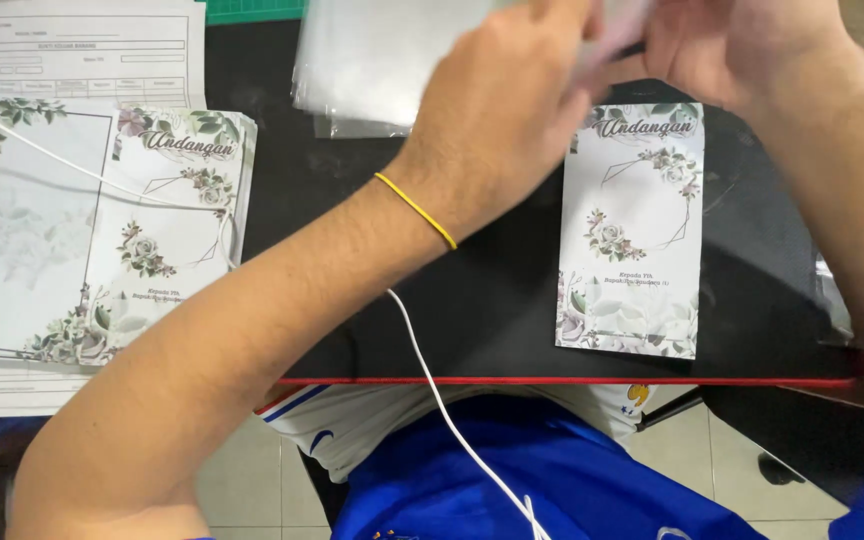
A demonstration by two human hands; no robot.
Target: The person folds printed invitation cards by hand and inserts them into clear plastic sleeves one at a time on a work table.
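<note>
Head view: our left hand (497,110) and right hand (722,45) pinch what seems a clear sleeve (612,35) (blurred), above the flowered card (630,230); sleeving underway, next needs the sleeve's mouth opened.

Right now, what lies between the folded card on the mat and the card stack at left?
In the head view, the left forearm and a white cable cross bare black mat.

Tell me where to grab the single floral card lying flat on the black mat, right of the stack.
Take the floral card by its bottom edge, coming from the near, red-trimmed side of the black mat. It lies flat, long side running away from the person, so a lifted corner probably helps. Both the left hand and right hand hover over its top end, crowding that side.
</note>
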